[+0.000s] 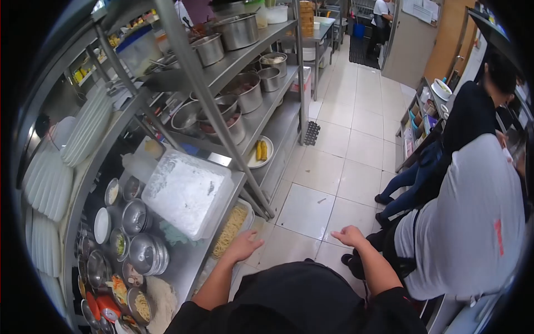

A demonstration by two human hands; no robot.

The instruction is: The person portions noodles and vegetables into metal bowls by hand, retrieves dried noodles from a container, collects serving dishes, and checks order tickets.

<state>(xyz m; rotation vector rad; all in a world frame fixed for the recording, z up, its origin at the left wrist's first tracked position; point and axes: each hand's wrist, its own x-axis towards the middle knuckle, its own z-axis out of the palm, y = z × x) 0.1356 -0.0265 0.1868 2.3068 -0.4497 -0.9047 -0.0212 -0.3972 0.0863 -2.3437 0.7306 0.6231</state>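
Low in the view, my left hand (243,246) hangs in the air beside the steel counter (192,259), next to a plastic tub of noodles (230,229). Its fingers are apart and hold nothing. My right hand (348,236) is over the tiled floor (303,211), near a co-worker in a grey shirt; its fingers are curled, with nothing visible in them. On the counter, a large frosted plastic container (186,192) lies up and to the left of my left hand. Metal bowls (146,253) and small bowls of food stand further left.
Steel shelves (250,136) with pots (239,30) and a plate of yellow food (260,151) rise ahead on the left. Two co-workers (461,211) stand close on the right by a worktop. Another person (382,22) is far back. Stacked white plates (50,178) line the left.
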